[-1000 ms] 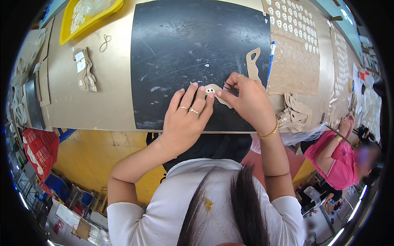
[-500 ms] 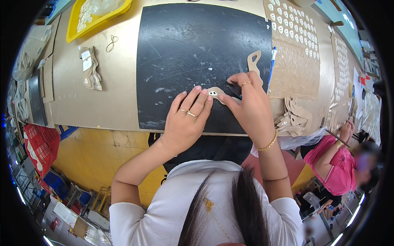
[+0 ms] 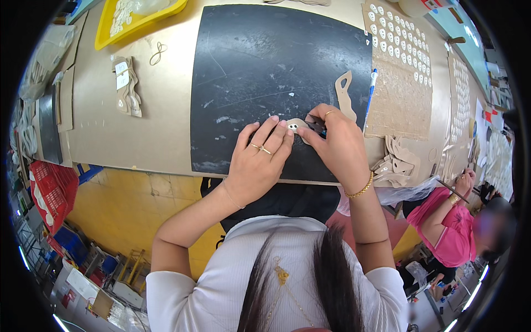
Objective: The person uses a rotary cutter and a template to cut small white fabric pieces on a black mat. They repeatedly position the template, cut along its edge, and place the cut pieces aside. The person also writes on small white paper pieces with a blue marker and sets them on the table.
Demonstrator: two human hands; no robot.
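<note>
A small beige strap-like piece (image 3: pixel 297 122) lies on the black mat (image 3: pixel 249 66), with a white patch (image 3: pixel 292 127) on it that has two dark holes. My left hand (image 3: pixel 263 146) rests flat on the mat, fingers stretched out, its fingertips touching the piece's left end. At the piece's right side is my right hand (image 3: pixel 340 141), its thumb pressing beside the patch. Between its curled fingers sits a small dark tool (image 3: pixel 315 126) with a bit of blue; its kind is mostly hidden. Just beyond that hand lies a wavy beige strap (image 3: pixel 343 94) with a slot.
A blue-and-white pen (image 3: pixel 371 88) lies along the mat's right edge. Right of it are a board (image 3: pixel 392 105) with rows of white patches and a beige strap pile (image 3: pixel 399 163). Leftward are a tied strap bundle (image 3: pixel 128 91) and yellow tray (image 3: pixel 152 23). A co-worker (image 3: pixel 451 227) sits right.
The whole view has shifted slightly, so the table's things appear a little farther right. Both hands stay at the beige piece; the dark tool in my right hand shows more.
</note>
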